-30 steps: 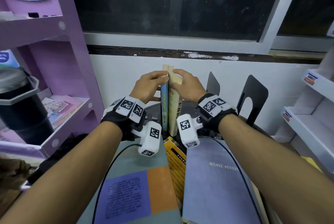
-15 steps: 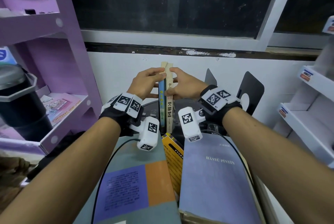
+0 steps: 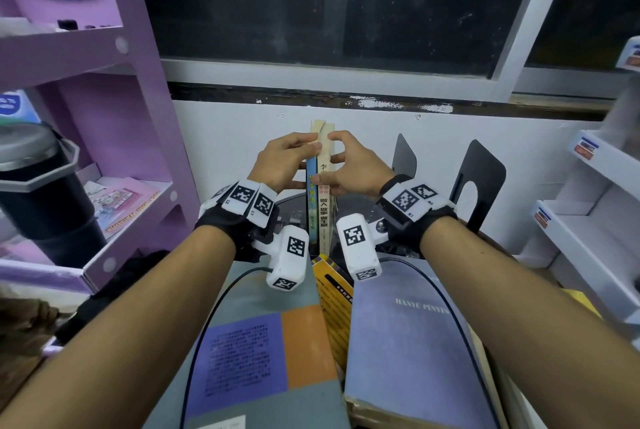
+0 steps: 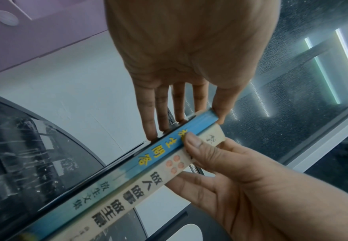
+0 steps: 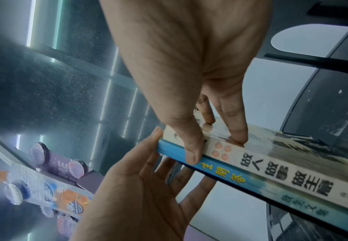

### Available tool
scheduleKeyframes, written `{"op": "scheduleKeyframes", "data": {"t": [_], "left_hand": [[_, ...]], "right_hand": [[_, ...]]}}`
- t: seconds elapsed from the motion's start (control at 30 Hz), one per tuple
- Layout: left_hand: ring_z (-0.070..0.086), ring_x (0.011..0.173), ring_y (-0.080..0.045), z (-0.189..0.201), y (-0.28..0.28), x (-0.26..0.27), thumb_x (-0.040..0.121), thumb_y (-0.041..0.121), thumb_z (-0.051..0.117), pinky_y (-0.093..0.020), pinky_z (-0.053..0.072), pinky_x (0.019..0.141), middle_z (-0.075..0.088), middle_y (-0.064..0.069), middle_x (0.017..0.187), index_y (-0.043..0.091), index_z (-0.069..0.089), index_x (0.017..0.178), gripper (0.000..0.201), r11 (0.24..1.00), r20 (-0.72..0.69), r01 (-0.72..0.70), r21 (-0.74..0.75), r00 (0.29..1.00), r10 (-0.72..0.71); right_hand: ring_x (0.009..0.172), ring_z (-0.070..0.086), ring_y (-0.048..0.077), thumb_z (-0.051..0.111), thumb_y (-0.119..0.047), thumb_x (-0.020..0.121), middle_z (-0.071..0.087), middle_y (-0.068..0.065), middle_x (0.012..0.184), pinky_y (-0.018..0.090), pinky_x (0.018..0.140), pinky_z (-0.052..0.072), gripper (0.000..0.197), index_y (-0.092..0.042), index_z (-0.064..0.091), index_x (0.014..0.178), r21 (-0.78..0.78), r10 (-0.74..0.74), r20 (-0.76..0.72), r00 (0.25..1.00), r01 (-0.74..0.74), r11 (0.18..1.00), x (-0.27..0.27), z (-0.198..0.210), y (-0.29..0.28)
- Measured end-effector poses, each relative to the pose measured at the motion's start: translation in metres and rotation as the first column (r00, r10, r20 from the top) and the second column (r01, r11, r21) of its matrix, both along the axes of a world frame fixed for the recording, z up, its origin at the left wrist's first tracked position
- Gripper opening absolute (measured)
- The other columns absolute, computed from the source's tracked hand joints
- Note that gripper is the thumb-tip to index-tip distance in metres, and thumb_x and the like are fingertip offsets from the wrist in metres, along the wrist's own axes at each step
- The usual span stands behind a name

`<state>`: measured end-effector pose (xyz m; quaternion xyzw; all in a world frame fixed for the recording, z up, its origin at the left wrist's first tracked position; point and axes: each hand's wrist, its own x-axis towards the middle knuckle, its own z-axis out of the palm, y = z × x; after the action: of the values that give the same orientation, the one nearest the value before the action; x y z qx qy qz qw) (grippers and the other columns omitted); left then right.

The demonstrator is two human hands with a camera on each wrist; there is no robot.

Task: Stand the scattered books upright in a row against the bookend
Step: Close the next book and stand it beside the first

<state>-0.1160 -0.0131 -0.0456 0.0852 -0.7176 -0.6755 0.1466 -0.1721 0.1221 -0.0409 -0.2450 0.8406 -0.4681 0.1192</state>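
Two thin books stand upright side by side, a blue-spined book point(image 3: 311, 210) and a cream-spined book point(image 3: 324, 221). My left hand point(image 3: 284, 165) lays its fingers along the blue cover, with the thumb hooked over the top corner point(image 4: 220, 114). My right hand point(image 3: 353, 169) grips the cream book point(image 5: 271, 164), its thumb across both spines and its fingers curled on the cover. A black bookend point(image 3: 481, 183) and a grey bookend point(image 3: 405, 158) stand apart to the right. Flat in front lie a teal book point(image 3: 263, 352), a yellow book point(image 3: 336, 311) and a blue-grey book point(image 3: 408, 342).
A purple shelf unit point(image 3: 104, 58) and a black lidded container point(image 3: 38, 193) stand at the left. White shelving point(image 3: 588, 231) is at the right. The white wall point(image 3: 225, 138) and a dark window rise just behind the books. Black cables trail over the flat books.
The cream book, slightly splayed from the blue one a second ago, now stands flush against it. Both hands have closed in on the pair, the right thumb coming onto the spines.
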Motion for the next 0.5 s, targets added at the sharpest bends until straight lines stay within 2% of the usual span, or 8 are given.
{"op": "scheduleKeyframes", "data": {"t": [0.13, 0.27, 0.37, 0.5], "left_hand": [[0.067, 0.090, -0.016, 0.001, 0.001, 0.002, 0.094, 0.018, 0.059, -0.032, 0.058, 0.060, 0.069, -0.002, 0.103, 0.017, 0.064, 0.119, 0.026, 1.000, 0.002, -0.007, -0.010, 1.000, 0.007], [0.065, 0.089, -0.015, 0.003, 0.003, 0.007, 0.096, 0.018, 0.055, -0.030, 0.057, 0.063, 0.067, 0.000, 0.104, 0.018, 0.061, 0.123, 0.028, 0.999, 0.018, 0.014, -0.048, 1.000, -0.013], [0.064, 0.085, -0.013, 0.006, 0.006, 0.012, 0.097, 0.018, 0.051, -0.031, 0.057, 0.067, 0.065, 0.003, 0.102, 0.020, 0.059, 0.124, 0.028, 0.997, 0.031, 0.049, -0.062, 0.998, -0.048], [0.063, 0.094, -0.019, 0.010, 0.007, 0.019, 0.097, 0.020, 0.053, -0.039, 0.057, 0.080, 0.064, 0.000, 0.109, 0.024, 0.057, 0.123, 0.026, 0.993, 0.066, 0.067, -0.095, 0.996, -0.061]], "right_hand": [[0.103, 0.065, 0.032, 0.079, -0.008, 0.077, 0.054, 0.008, 0.119, 0.047, 0.079, 0.059, 0.084, -0.026, 0.030, 0.142, -0.014, -0.005, 0.037, 0.999, 0.006, 1.000, -0.001, 0.000, -0.002], [0.101, 0.065, 0.029, 0.077, -0.010, 0.080, 0.056, 0.003, 0.104, 0.043, 0.081, 0.059, 0.085, -0.026, 0.025, 0.145, 0.014, -0.004, 0.053, 0.999, 0.004, 1.000, -0.002, 0.001, -0.002], [0.101, 0.066, 0.030, 0.076, -0.010, 0.079, 0.060, 0.013, 0.116, 0.044, 0.082, 0.059, 0.088, -0.026, 0.021, 0.146, 0.015, -0.017, 0.068, 0.998, 0.016, 1.000, -0.001, 0.001, -0.002], [0.103, 0.065, 0.031, 0.074, -0.013, 0.081, 0.057, 0.013, 0.122, 0.046, 0.082, 0.059, 0.087, -0.026, 0.019, 0.147, 0.018, -0.032, 0.075, 0.997, 0.031, 0.999, 0.004, 0.003, -0.001]]}}
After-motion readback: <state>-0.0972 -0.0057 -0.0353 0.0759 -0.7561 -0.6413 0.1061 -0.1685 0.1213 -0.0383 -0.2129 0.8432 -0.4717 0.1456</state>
